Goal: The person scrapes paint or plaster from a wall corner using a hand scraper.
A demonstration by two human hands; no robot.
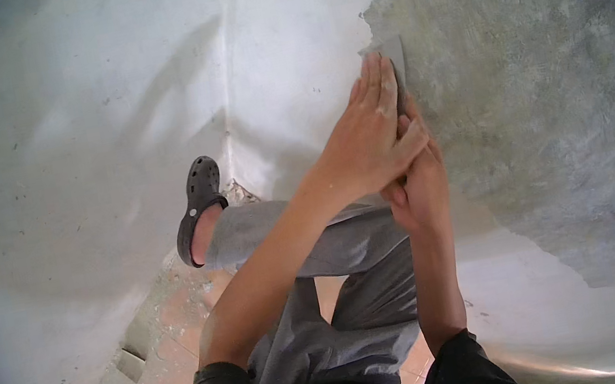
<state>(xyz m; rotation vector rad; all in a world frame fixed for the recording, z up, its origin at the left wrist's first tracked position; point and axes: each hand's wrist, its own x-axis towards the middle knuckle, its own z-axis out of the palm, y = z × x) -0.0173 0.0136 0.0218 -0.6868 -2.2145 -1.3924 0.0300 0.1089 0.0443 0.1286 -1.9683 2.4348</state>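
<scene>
My right hand (427,189) is closed around the lower part of a flat scraper, whose handle is mostly hidden. The scraper's grey blade (397,56) lies against the wall, at the ragged border between a white coating (293,40) and a grey, mottled bare patch (522,80). Across the blade rests my left hand (365,135), its fingers straight and close together, pointing up the wall. Its thumb crosses over my right hand, and both hands touch. Pale dust marks the left fingers.
Left of an inside corner (224,71) stands another whitish wall (58,143). My foot in a dark clog (202,189) is beside the corner's base, near crumbled debris (240,193). A small flat rectangular piece (131,365) lies on the dusty tiled floor (176,320).
</scene>
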